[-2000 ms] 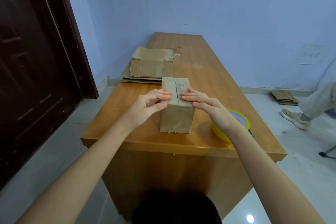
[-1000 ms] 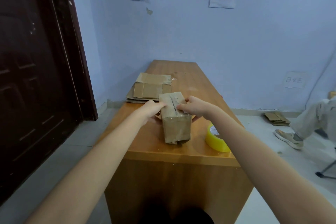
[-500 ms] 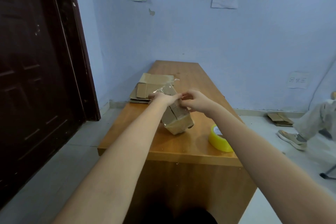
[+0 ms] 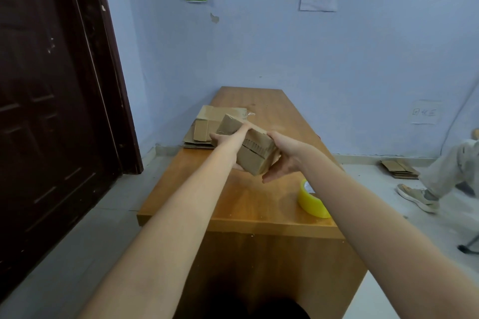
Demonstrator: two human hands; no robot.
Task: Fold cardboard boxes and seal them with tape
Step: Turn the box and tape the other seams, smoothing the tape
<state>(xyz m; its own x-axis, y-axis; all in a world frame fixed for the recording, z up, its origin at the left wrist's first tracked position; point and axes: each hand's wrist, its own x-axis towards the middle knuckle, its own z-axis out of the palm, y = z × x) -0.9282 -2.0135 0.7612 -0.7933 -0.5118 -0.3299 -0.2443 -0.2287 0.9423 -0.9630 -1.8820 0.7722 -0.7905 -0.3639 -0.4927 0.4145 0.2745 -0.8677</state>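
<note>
A small brown cardboard box is held tilted in the air above the wooden table. My left hand grips its left side, fingers over the top edge. My right hand holds its right end from beside and below. The box's near face shows a flap seam. A yellow roll of tape lies on the table near the front right edge, partly behind my right forearm.
A stack of flattened cardboard boxes lies at the table's left side behind the held box. A dark door is on the left. Another person's leg and shoe and more flat cardboard are on the floor at right.
The box stood upright on the table with both hands on its top; now it is lifted off the table and tipped over between both hands.
</note>
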